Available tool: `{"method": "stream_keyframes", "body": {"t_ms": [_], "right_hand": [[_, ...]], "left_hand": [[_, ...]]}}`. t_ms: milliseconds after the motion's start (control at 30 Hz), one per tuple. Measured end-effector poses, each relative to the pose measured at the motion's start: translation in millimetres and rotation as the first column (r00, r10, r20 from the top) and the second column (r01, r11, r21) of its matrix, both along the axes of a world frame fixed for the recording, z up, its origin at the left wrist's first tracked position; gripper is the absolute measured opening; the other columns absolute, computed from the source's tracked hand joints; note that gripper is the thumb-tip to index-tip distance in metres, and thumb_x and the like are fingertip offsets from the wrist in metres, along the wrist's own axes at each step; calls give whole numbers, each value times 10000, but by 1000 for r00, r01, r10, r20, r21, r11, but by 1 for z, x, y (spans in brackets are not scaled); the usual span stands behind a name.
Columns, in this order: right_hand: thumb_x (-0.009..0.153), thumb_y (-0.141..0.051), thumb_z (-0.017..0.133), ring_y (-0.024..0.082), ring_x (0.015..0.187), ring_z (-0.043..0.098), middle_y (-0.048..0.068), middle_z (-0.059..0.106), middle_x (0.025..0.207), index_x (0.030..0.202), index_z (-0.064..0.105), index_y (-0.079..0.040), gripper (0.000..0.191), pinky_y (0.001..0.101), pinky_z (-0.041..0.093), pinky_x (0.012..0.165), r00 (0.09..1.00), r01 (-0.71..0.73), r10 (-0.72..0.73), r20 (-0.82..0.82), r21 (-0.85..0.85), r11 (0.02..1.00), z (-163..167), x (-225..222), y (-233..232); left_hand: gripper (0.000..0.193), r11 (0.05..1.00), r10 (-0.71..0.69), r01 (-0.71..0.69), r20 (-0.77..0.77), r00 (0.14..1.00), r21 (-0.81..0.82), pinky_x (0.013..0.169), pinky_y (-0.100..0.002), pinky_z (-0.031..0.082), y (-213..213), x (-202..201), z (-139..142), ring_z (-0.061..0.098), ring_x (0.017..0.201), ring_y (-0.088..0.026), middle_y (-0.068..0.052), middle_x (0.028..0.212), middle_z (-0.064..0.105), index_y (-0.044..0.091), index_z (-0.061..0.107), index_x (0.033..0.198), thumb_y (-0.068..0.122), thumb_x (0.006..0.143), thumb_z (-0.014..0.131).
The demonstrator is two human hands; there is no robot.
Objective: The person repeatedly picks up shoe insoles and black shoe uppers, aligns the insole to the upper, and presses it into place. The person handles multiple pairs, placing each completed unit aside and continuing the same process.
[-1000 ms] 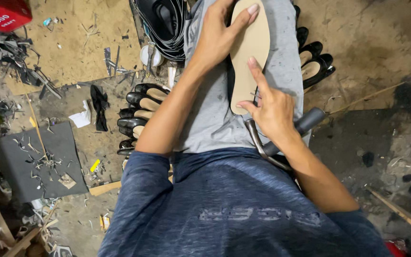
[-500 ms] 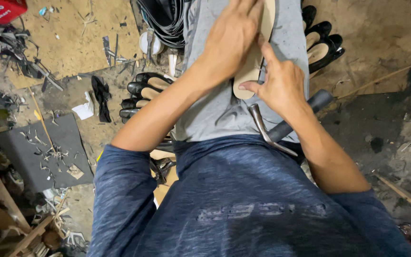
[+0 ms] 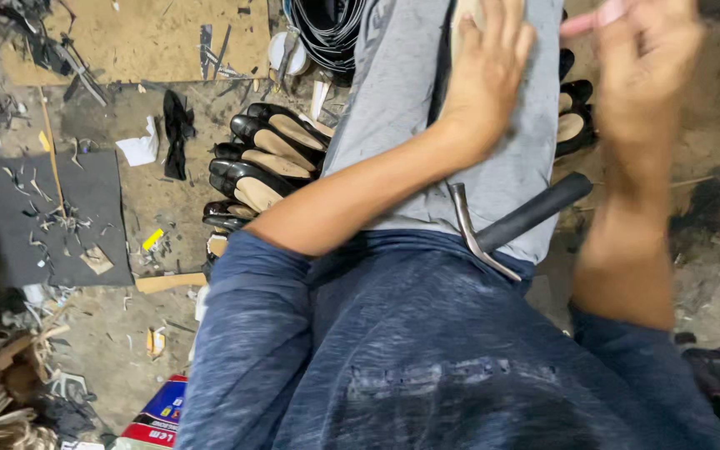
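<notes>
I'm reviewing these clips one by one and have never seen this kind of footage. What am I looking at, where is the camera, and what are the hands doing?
There is no machine here. The camera sits on a person's head and looks straight down, so you see the blue shirt, grey trousers and both bare arms. The left hand presses flat on a tan shoe sole lying on the lap; only a sliver of the sole shows. The right hand is raised and blurred, so I cannot tell whether it holds anything. A hammer rests on the lap, untouched. On the floor lie rows of black shoes, a dark mat strewn with offcuts, and scraps.
</notes>
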State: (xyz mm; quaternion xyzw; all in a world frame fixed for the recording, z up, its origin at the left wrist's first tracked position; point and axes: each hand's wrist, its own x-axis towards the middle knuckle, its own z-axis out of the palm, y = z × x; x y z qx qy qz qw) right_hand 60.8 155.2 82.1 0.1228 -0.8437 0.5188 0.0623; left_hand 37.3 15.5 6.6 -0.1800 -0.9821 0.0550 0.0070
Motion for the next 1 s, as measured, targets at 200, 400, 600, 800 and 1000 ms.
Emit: {"method": "stream_keyframes", "body": {"t_ms": [200,400,600,800,1000], "right_hand": [[1124,-164,595,286,816,683,181,712,960,1146,727,22,228,383,515,718,873,-477,475,114,405,780,32,-48,-52],[978,-268,644,334,783,696,151,728,850,1056,779,-55,264,448,510,705,661,-716,681,316,536,446,14,-68,-95],[973,-311,634,299,669,701,81,723,619,1002,793,-77,285,467,504,812,586,-782,693,420,518,347,0,-68,-113],[948,-275,649,319,783,715,135,759,737,1061,820,-131,251,448,517,814,622,-770,565,542,552,320,-16,-67,-108],[838,-171,686,305,920,728,174,756,1030,1056,756,20,299,383,567,834,616,-691,758,213,607,391,-65,-116,-53]], "left_hand": [[821,914,-154,251,300,941,-318,905,-753,412,34,9,-24,428,1341,-410,-177,1517,408,33,474,1471,99,711,776],[472,993,-80,14,596,799,115,762,-630,433,63,17,-96,597,1190,-396,-194,1411,572,44,580,1422,177,970,609],[448,960,-148,-14,551,821,279,819,-574,460,67,2,-122,615,1160,-344,-169,1361,600,33,597,1382,158,952,619],[423,974,-161,46,533,831,221,877,-518,488,68,3,-122,633,1131,-293,-143,1311,628,23,613,1341,138,934,629],[399,975,-147,197,366,919,-105,934,-462,515,51,1,-86,651,1101,-241,-117,1260,655,12,630,1300,118,916,639]]}}
